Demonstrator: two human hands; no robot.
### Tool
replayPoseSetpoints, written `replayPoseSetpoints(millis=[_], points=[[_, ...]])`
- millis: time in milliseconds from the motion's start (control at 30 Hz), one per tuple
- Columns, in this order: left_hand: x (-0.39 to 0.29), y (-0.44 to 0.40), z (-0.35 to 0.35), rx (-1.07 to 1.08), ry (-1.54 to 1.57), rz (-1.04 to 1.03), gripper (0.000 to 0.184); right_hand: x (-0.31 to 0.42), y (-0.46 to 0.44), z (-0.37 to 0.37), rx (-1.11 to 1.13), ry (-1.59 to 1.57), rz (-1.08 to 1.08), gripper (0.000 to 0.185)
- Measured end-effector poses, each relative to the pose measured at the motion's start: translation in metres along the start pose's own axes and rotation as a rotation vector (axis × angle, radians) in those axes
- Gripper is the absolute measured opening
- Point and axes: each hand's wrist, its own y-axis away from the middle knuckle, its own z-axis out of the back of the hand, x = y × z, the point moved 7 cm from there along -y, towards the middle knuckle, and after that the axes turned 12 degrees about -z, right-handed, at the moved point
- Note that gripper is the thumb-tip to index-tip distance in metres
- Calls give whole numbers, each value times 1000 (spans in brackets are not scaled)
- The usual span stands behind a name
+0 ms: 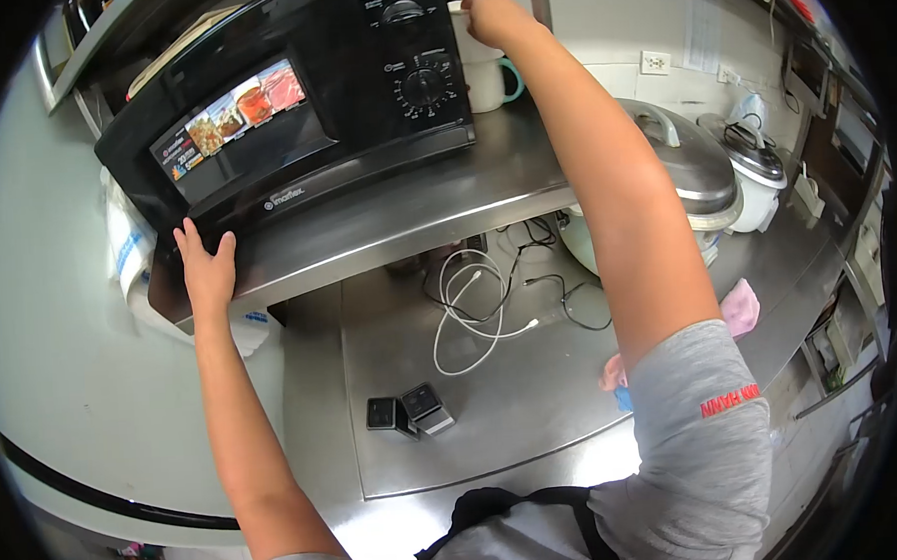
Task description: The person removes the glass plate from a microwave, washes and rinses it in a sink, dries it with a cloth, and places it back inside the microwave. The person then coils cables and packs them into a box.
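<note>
My left hand (206, 266) is open, its fingers spread against the front left end of the steel shelf (387, 238), just below the black microwave (262, 138). My right hand (498, 21) reaches past the microwave's right side, fingers curled at the rim of a white mug (471, 41). Under that one stands another pale mug with a teal handle (485, 85), on the shelf close to the microwave. The microwave partly covers both mugs. Two dials and a food-picture sticker show on its front.
Below the shelf, a white cable (448, 315) and black cords lie on a steel counter (515, 417) with two small black boxes (404, 412). To the right stand a large lidded pot (688, 159) and a rice cooker (754, 167). A pink cloth (740, 309) lies beside my right arm.
</note>
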Motion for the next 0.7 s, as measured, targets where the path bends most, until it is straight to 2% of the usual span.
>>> replayPoseSetpoints(millis=[33, 67, 167, 200, 233, 267, 300, 333, 367, 433, 467, 500, 533, 567, 600, 633, 700], points=[[0, 0, 0, -5, -3, 2, 68, -4, 0, -7, -87, -75, 25, 27], [0, 0, 1, -10, -5, 4, 67, -4, 5, -6, -173, -1, 30, 25], [2, 0, 4, -47, 10, 18, 66, -17, 11, -3, -23, -118, -65, 52], [8, -1, 4, -104, 1, -19, 61, -12, 30, 23, -86, -122, -144, 57], [11, -1, 7, -180, 131, -49, 55, -8, 43, 42, -122, -215, -154, 53], [5, 3, 15, -261, 134, -88, 50, -7, 57, 57, -391, -237, 29, 48], [2, 6, 18, -335, 251, -137, 48, -1, 84, 83, -564, -332, 281, 43], [-3, 12, 24, -450, 423, -185, 46, 1, 113, 102, -323, -640, 98, 41], [-4, 22, 34, -559, 368, -296, 45, -1, 141, 100, -117, -1094, 13, 40], [-38, 73, 52, -662, 280, -344, 47, 2, 221, 106, -85, -1105, 74, 18], [-41, 101, 45, -555, 323, -358, 52, 6, 261, 93, 37, -1138, 190, 15], [-38, 135, 38, -458, 376, -376, 58, 2, 303, 65, 221, -1086, 178, 18], [-28, 166, 19, -245, 458, -354, 63, 6, 344, 42, 350, -903, 281, 26], [-19, 200, -3, -37, 544, -336, 67, 4, 386, 6, 654, -969, 96, 40], [-12, 234, -32, 213, 684, -163, 77, 0, 427, -32, 917, -952, -50, 55], [0, 269, -59, 372, 742, -17, 89, -4, 464, -67, 1021, -947, -82, 75], [6, 325, -100, 576, 975, 216, 99, 15, 502, -94, 845, -865, 206, 90]])
